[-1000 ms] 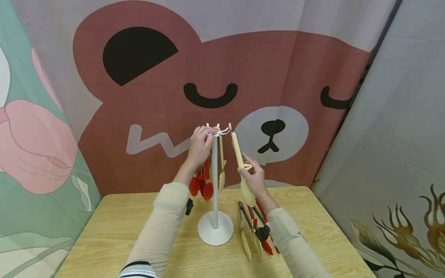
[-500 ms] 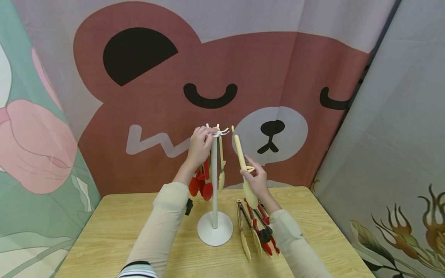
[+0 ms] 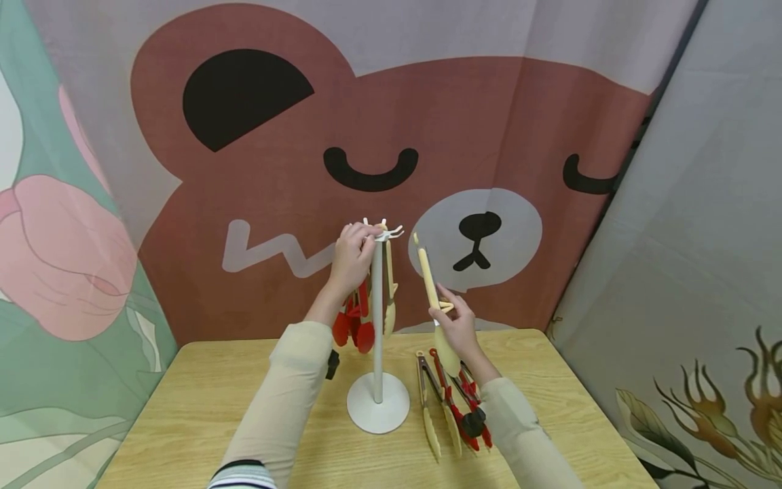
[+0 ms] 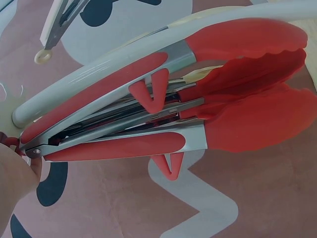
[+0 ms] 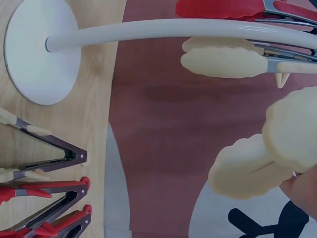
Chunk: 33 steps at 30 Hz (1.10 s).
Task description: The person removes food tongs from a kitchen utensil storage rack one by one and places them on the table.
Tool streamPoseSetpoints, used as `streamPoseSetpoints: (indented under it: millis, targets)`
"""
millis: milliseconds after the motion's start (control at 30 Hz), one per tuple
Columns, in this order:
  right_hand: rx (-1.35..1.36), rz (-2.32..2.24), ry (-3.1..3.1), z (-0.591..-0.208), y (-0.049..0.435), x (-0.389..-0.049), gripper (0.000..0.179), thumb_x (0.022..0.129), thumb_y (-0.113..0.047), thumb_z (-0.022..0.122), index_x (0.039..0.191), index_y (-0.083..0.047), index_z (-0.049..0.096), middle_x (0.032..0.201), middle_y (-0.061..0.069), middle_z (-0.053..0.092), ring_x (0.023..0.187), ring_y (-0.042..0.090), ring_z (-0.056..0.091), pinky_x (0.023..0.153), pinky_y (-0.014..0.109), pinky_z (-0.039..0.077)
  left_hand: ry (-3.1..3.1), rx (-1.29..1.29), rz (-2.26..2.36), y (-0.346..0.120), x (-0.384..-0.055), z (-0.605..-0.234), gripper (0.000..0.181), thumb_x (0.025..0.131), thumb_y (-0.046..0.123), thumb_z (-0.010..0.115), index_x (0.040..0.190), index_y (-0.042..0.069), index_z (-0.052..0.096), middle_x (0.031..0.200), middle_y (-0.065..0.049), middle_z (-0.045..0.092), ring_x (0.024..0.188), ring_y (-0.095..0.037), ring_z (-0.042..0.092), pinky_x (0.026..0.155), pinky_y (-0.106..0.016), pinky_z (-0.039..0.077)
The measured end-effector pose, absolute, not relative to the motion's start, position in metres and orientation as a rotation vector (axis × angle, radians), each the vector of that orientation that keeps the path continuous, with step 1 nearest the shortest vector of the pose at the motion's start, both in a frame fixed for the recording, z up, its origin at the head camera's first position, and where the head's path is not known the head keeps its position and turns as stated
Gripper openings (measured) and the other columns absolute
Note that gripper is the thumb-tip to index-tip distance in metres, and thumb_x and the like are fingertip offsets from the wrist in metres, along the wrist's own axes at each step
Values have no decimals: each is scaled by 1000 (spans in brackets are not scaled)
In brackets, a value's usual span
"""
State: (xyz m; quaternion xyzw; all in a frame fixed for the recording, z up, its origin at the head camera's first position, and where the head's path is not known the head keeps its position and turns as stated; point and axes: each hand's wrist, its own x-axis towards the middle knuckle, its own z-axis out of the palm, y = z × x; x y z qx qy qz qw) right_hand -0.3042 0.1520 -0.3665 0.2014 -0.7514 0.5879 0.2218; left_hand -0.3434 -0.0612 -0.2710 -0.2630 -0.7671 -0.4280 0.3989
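My left hand (image 3: 354,248) holds the top of a white hook stand (image 3: 378,326), fingers over its hooks. Red tongs (image 3: 365,336) hang below that hand and fill much of the left wrist view, with red scalloped heads (image 4: 257,119). Cream tongs (image 3: 389,319) hang just right of the pole. To the right of the stand, my right hand (image 3: 457,322) grips another pair of cream tongs (image 3: 427,275) around the handles. Their pull ring points up, apart from the hooks, and their cream heads (image 5: 247,168) hang down, spread in the right wrist view.
On the wooden table (image 3: 214,407) stands the round white base (image 3: 379,404). Right of it lie cream tongs (image 3: 430,435) and red tongs (image 3: 444,380), side by side. A curtain printed with a bear (image 3: 269,190) hangs behind the table.
My right hand has moved right and down with the cream tongs, drawing their ring away from the hooks. The left hand stays on the stand's top.
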Motion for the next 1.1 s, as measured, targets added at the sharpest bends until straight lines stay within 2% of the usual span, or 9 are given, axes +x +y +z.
streamPoseSetpoints:
  millis: [133,333,467,733,867,1100]
  targets:
    - [572,1603,-2074,-372,155,-305,48,79,4,59,125,7,46,84,14,48,54,7,40,46,17,35,-1941,-668,-1078,-61,-344,-271,25,86,2,43,92,-2,67,93,-11,62,85,-26,49,76,-38,38]
    - [522,1600,-2113,-380,160,-304,49,79,4,60,126,6,47,84,13,48,57,8,42,48,16,36,-1940,-669,-1072,-61,-344,-271,25,86,2,43,92,-2,67,91,-12,62,85,-26,49,76,-38,38]
    - [476,1622,-2155,-383,162,-303,50,79,2,60,127,3,46,88,15,48,58,13,42,49,17,37,-1941,-668,-1077,-61,-344,-271,25,86,2,43,92,-2,67,92,-12,62,86,-26,49,77,-38,38]
    - [439,1594,-2163,-415,174,-323,51,80,-5,63,128,-5,48,87,9,48,57,11,42,48,19,38,-1932,-668,-1076,-61,-344,-272,25,86,2,43,92,-2,67,92,-12,62,87,-26,49,77,-38,37]
    - [427,1577,-2178,-421,177,-322,51,80,-8,63,129,-8,48,89,10,49,58,12,44,49,21,41,-1928,-669,-1077,-61,-344,-272,25,86,2,43,92,-2,67,92,-12,62,86,-26,49,76,-39,37]
    - [460,1598,-2159,-412,179,-307,50,80,-2,62,127,1,48,89,15,50,56,11,46,46,22,43,-1935,-667,-1074,-61,-344,-272,25,86,2,43,92,-3,67,93,-12,62,86,-26,49,75,-39,37]
